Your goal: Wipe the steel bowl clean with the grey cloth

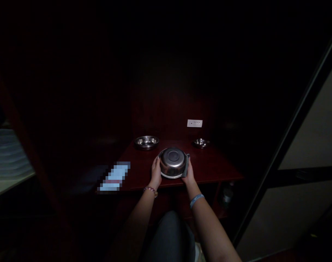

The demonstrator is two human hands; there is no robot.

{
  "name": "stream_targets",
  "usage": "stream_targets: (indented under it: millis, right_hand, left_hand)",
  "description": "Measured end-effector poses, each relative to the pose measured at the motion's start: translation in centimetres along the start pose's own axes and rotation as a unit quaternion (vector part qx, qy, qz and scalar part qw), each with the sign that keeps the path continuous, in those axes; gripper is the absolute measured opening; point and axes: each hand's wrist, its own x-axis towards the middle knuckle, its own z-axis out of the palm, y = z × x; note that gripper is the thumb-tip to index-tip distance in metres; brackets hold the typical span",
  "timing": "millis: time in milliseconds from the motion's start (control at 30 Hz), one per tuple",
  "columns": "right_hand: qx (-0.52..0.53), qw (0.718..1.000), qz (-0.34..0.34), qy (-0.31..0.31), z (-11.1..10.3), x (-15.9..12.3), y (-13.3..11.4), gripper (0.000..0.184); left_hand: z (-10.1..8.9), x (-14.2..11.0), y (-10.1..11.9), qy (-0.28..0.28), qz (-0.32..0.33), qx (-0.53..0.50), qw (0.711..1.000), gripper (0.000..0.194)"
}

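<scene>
A shiny steel bowl [172, 165], turned bottom up, is between my two hands at the front of a dark red shelf [215, 167]. My left hand [156, 173] grips its left rim, fingers along the side. On the opposite side my right hand [190, 171] holds the rim with a grey cloth [186, 167] pressed against the metal. Whether the bowl rests on the shelf or hangs just above it I cannot tell. Behind it to the left sits a wide steel bowl [146, 142], and to the right a smaller steel dish [201, 143].
A white power socket [194, 123] is on the back wall. A blurred, pixelated light-blue patch [115, 177] lies at the shelf's left front. Below, a bottle [227, 196] stands in the lower compartment. A pale panel [304, 145] is at the right, stacked pale items [9, 154] at far left.
</scene>
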Motion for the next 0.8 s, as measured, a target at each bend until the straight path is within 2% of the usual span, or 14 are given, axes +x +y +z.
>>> stream_targets:
  millis: [167,400,800]
  right_hand:
    - [-0.012,1.000,-0.017,0.013,-0.3,0.3,0.2,0.050]
    - [0.001,0.999,-0.034,0.040,-0.5,0.3,0.2,0.050]
    - [-0.007,0.998,-0.039,0.046,-0.3,0.3,0.2,0.050]
  left_hand:
    - [-0.2,0.3,-0.6,0.024,-0.013,0.009,1.000,0.035]
    - [-0.4,0.3,-1.1,-0.020,-0.001,0.014,1.000,0.036]
    - [-0.2,0.0,-0.6,-0.025,0.011,0.034,0.999,0.039]
